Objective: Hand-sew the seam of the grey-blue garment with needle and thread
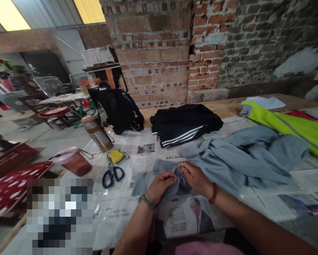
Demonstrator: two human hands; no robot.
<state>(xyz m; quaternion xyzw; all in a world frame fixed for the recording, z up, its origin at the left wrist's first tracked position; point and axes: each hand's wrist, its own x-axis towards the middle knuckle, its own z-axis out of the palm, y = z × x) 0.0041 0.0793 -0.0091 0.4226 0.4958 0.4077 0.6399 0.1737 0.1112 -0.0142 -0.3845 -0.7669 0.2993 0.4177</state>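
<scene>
A light grey garment (228, 159) lies rumpled across the newspaper, its left end gathered up between my hands. My left hand (161, 186), with a green bead bracelet at the wrist, is closed with thumb and fingers on the cloth. Close beside it my right hand (198, 180), wearing a red bead bracelet, is closed in a pinch just over the bunched fabric. Whatever is between its fingertips is too small to make out. Blue-handled scissors (112, 175) lie left of my hands, by a yellow pad (115, 156).
Newspapers (113, 209) under clear plastic cover the table. Left stand a steel flask (97, 134) and a lidded cup (75, 163). Behind are a black backpack (121, 109), a folded black garment with white stripes (185, 124) and a yellow-green vest (289, 124). A brick wall (153, 53) rises beyond.
</scene>
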